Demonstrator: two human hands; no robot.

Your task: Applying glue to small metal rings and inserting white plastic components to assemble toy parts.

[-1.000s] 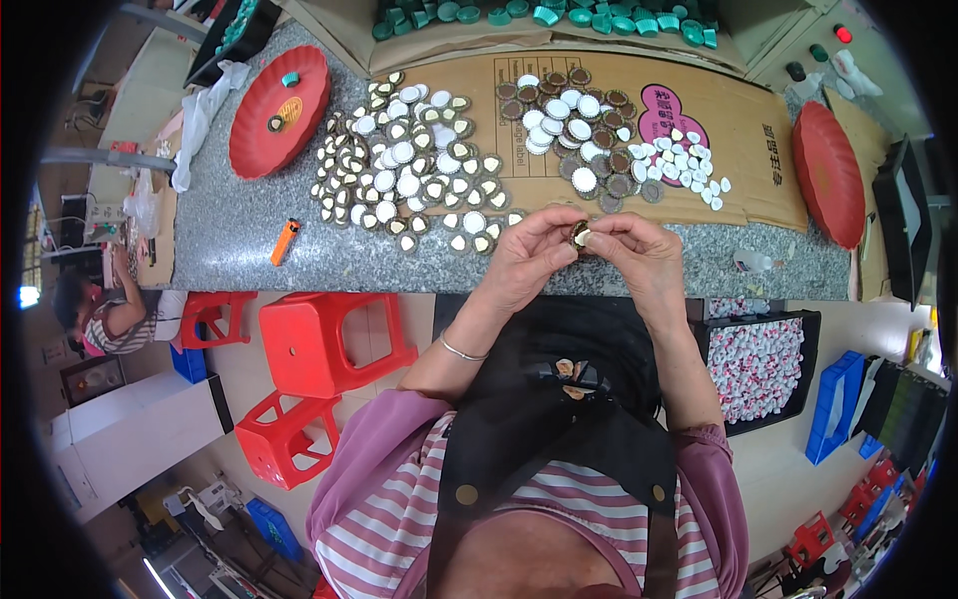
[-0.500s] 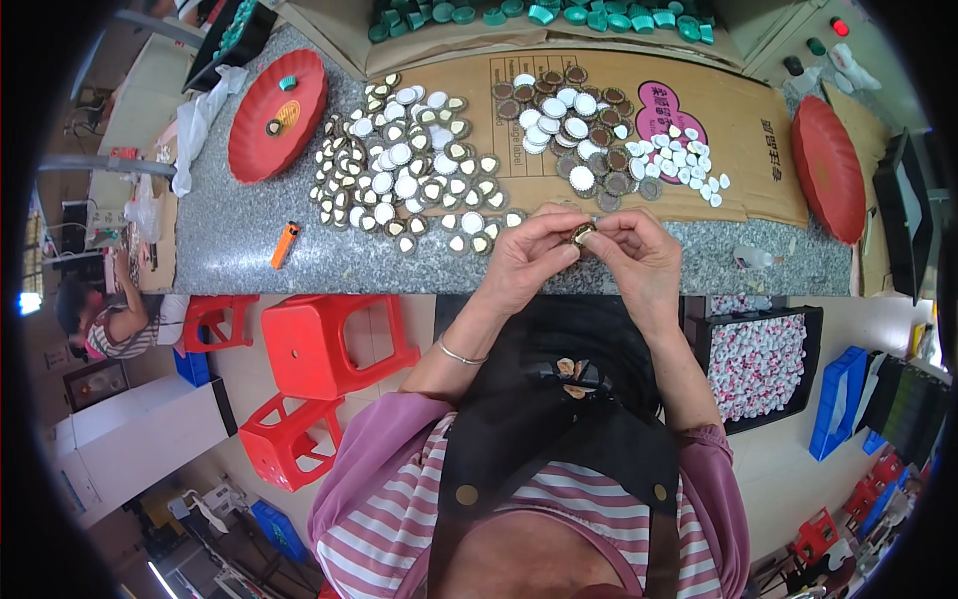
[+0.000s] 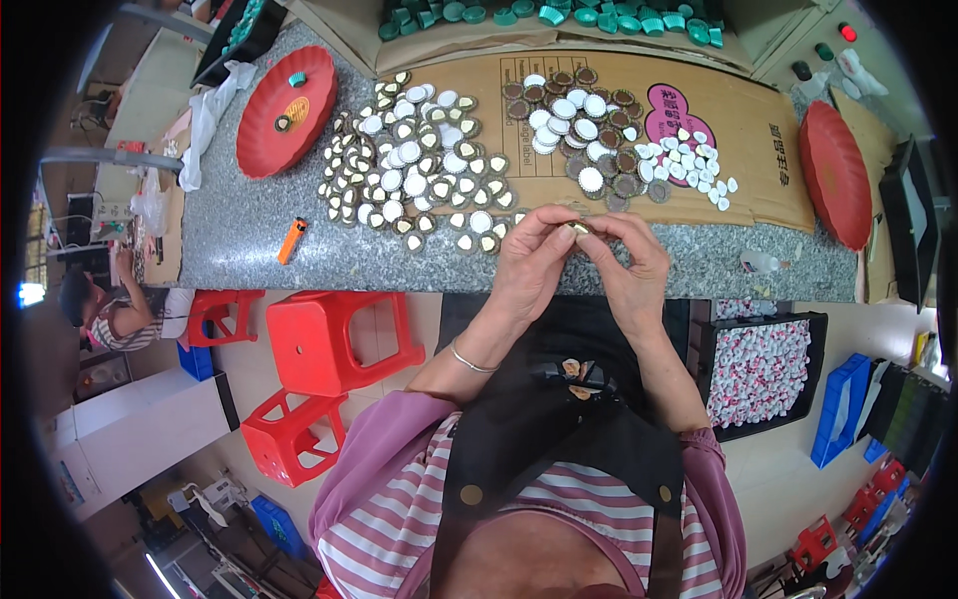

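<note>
Close to the table's front edge, my left hand (image 3: pixel 532 258) and my right hand (image 3: pixel 629 268) meet fingertip to fingertip. Both are closed on one small round dark cup (image 3: pixel 579 229), with a pale gold patch showing between the thumbs. Fingers cover most of it. Just left of my hands spreads a pile of similar small round cups (image 3: pixel 467 185), many with a cream piece inside, mixed with white discs (image 3: pixel 409 152). Beyond my hands lie brown fluted cups (image 3: pixel 627 161) and more white discs (image 3: pixel 559 127). Small white rounded pieces (image 3: pixel 702 165) are scattered to their right.
Flattened cardboard (image 3: pixel 768 150) covers part of the grey speckled table (image 3: pixel 359 262). Red fluted trays (image 3: pixel 261 130) (image 3: pixel 834 180) stand at both sides. An orange lighter (image 3: pixel 292 241) lies front left. Green cups (image 3: pixel 609 18) fill a shelf behind. A person (image 3: pixel 120 309) sits far left.
Both hands stay together on the small cup, with the thumbs and fingers shifted slightly around it. The whole view has moved a little. Nothing was put down.
</note>
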